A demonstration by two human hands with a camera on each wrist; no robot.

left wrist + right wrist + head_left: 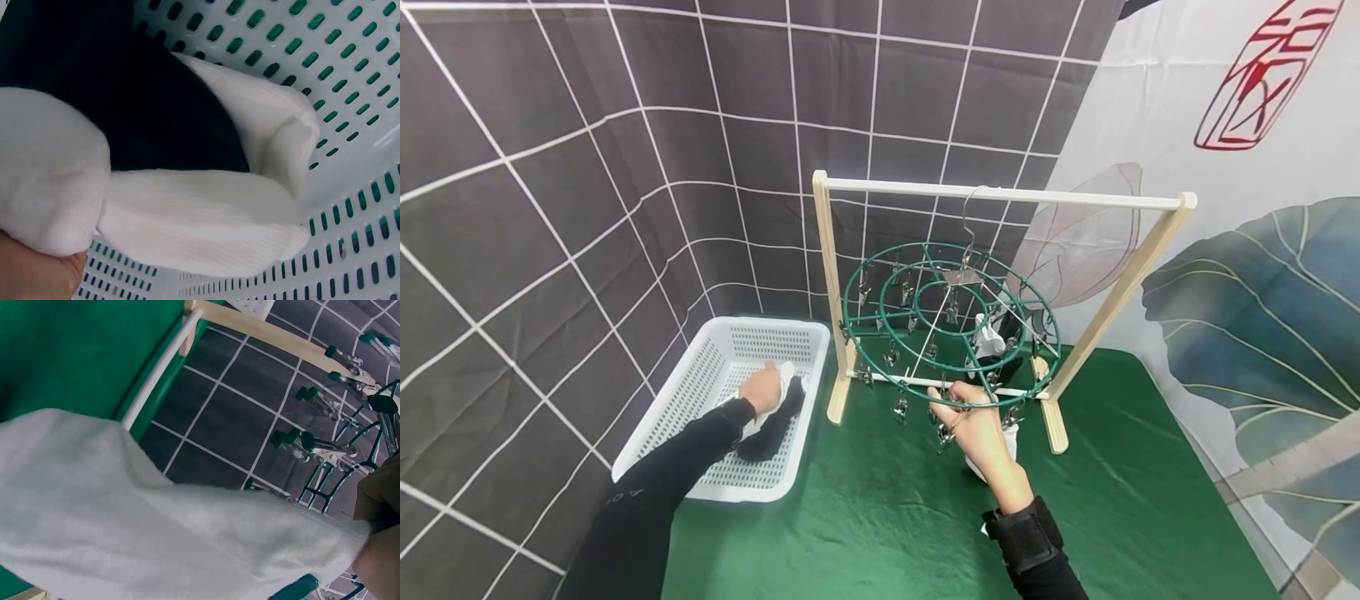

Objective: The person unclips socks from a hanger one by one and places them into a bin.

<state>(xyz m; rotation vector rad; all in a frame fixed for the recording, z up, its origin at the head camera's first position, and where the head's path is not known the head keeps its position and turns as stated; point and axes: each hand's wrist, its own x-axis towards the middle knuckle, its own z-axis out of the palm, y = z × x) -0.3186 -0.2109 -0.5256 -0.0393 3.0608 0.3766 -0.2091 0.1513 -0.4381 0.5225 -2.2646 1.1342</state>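
Observation:
My left hand is inside the white basket, gripping a white sock. A dark sock lies beside it there. At the near rim of a green round clip hanger, my right hand holds the top end of another white sock between curled fingers. That sock hangs below the hand, and a green-tipped clip shows at its edge. Whether the clip bites on the cloth, I cannot tell. Farther back on the hanger hang a white sock and a black one.
The hanger hooks over the white bar of a wooden stand. Several metal clips dangle from its rings. Green cloth covers the table, and a grey gridded curtain stands behind and to the left.

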